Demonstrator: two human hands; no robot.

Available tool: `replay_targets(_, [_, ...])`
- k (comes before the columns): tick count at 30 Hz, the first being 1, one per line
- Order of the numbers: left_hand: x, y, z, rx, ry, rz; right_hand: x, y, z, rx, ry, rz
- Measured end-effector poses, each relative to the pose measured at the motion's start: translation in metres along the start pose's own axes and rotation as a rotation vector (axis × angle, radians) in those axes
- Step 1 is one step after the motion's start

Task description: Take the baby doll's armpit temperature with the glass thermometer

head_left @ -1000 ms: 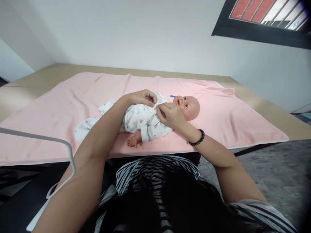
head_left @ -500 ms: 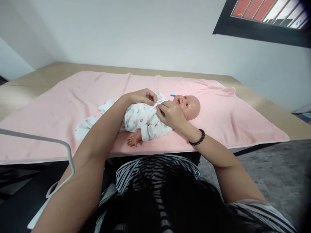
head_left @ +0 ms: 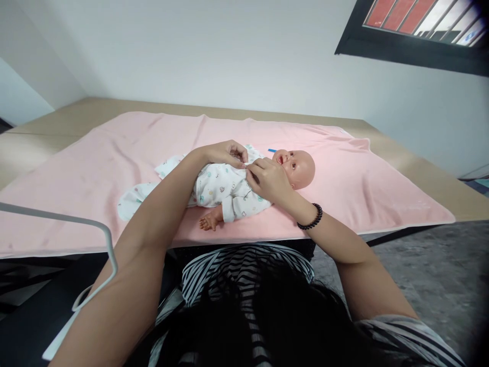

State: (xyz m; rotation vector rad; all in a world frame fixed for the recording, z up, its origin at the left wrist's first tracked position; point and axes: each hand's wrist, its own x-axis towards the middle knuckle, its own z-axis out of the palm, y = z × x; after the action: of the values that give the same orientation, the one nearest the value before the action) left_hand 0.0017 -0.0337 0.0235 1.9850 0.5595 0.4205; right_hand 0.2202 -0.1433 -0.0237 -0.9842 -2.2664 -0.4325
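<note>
A baby doll (head_left: 303,169) lies on its back with its head to the right, dressed in a white printed baby shirt (head_left: 216,184) and matching trousers (head_left: 133,203). Over its chest my two hands meet, fingertips almost touching. My left hand (head_left: 229,153) pinches the shirt's front edge, thumb against fingers. Closed on the same cloth from the other side is my right hand (head_left: 269,178), below the doll's chin. Whatever small part of the shirt lies between the fingertips is hidden. The doll's near hand rests palm down or sideways by the table edge.
A pink blanket (head_left: 355,188) covers most of the wooden table (head_left: 416,176). Beside the doll's head lies a small blue strip (head_left: 272,150). A grey bent metal rod (head_left: 109,239) crosses the lower left near my left arm. A wall stands behind the table.
Both hands stay at the same place on the shirt; only the fingertips have shifted slightly. The doll has not moved.
</note>
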Motion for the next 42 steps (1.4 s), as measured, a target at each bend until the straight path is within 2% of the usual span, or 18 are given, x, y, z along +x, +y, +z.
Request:
replay_targets(14, [0.0018, -0.0030, -0.0042, 0.040, -0.013, 0.080, -0.0009, 0.0011, 0.0001, 0.026, 0.003, -0.003])
replay_targets(26, [-0.0005, -0.0011, -0.0030, 0.053, -0.027, 0.022, 0.0007, 0.0005, -0.0048, 0.003, -0.034, -0.053])
replay_targets(32, [-0.0014, 0.0000, -0.0019, 0.033, -0.030, 0.038, 0.0003, 0.0015, -0.0066, 0.006, -0.035, -0.076])
replay_targets(42, [-0.0023, 0.0023, -0.0017, 0.086, -0.047, 0.017, 0.0020, -0.0004, -0.0084, 0.009, -0.130, -0.037])
